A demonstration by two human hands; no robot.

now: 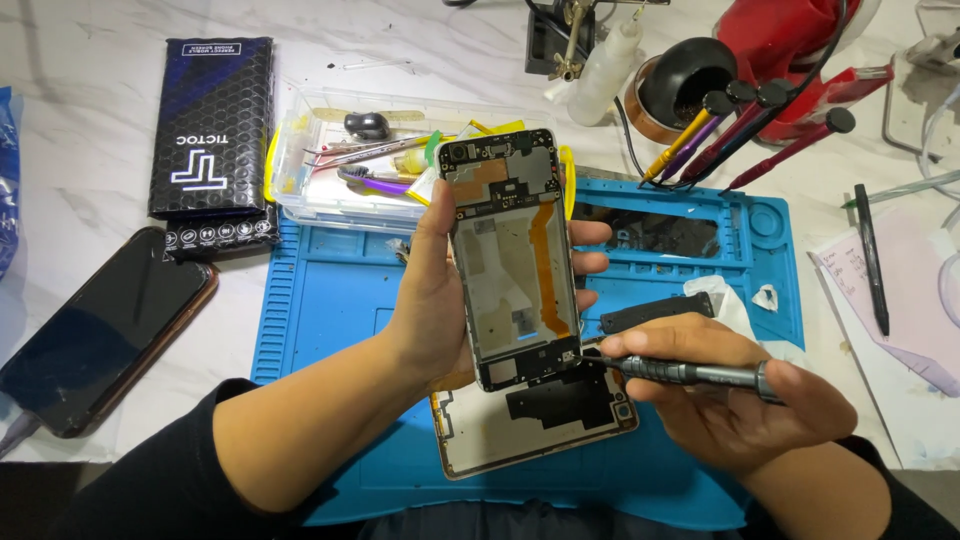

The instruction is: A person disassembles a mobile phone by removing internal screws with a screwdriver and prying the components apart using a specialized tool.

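Opened phone frame (pixel 512 255) upright, grey screwdriver (pixel 690 373) touching its base.

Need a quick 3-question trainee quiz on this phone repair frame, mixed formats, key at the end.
1. True or false: the left hand holds the opened phone upright above the blue mat.
2. Which part of the opened phone does the tip of the screwdriver in the right hand meet? A top edge, B lower right corner, C left side.
3. Fill in: a second phone frame lies flat on the mat, directly ___ the held phone.

Key: 1 true; 2 B; 3 below.
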